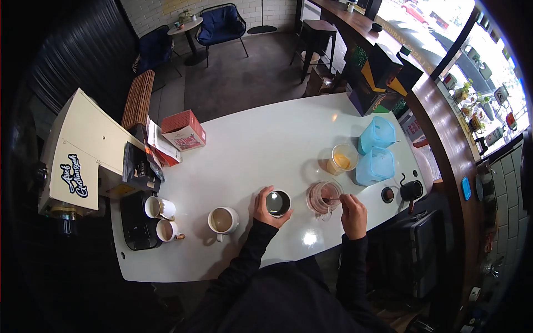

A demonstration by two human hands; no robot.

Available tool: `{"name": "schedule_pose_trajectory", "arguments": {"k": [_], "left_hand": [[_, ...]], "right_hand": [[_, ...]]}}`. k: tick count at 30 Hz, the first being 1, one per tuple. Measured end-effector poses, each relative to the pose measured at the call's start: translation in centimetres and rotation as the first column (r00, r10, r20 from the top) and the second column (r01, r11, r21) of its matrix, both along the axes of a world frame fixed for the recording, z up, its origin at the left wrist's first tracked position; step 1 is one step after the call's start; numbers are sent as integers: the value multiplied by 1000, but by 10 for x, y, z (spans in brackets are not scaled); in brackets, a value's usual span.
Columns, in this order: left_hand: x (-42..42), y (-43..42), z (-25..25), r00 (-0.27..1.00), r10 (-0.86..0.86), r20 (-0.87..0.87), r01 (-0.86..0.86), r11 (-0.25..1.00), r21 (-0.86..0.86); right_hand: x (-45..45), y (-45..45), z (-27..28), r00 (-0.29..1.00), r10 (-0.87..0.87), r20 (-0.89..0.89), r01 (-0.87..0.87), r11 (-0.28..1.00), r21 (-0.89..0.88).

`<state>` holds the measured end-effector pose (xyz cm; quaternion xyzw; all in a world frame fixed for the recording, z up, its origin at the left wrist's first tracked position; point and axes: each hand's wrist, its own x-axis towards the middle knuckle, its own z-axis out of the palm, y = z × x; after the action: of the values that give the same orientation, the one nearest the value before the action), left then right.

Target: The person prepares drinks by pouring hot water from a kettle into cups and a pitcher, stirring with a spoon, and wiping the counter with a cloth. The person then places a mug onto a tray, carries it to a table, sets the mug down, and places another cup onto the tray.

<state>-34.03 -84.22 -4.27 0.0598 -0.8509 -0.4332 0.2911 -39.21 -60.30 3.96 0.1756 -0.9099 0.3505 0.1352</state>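
Observation:
My left hand (264, 210) is wrapped around a cup (288, 210) with a dark interior and a bright glint inside; the cup stands upright at the middle of the white table. A thin spoon (334, 198) is pinched in my right hand (355, 217), its lower end inside a clear glass cup (317, 201) with pinkish contents. That glass cup has a handle on its near side. Left of my left hand stands a white mug (232, 222) of pale brown liquid. Beyond the glass cup, a clear plastic tub (335, 165) holds something yellow-orange.
Two light-blue containers (375, 168) stand right of the tub. A small black pitcher (411, 191) is near the right edge. Two more mugs (166, 230) sit by a black tray (136, 240) under a cream machine (78, 150). A red box (184, 131) stands at far left.

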Motion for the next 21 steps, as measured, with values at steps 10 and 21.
{"name": "schedule_pose_trajectory", "arguments": {"k": [10, 21], "left_hand": [[7, 6, -5, 987, -68, -142, 59, 996, -68], [9, 7, -8, 985, -105, -140, 90, 990, -107]], "right_hand": [[-1, -6, -8, 995, -66, -75, 63, 998, -29], [5, -8, -9, 1000, -26, -4, 26, 999, -35]]}}
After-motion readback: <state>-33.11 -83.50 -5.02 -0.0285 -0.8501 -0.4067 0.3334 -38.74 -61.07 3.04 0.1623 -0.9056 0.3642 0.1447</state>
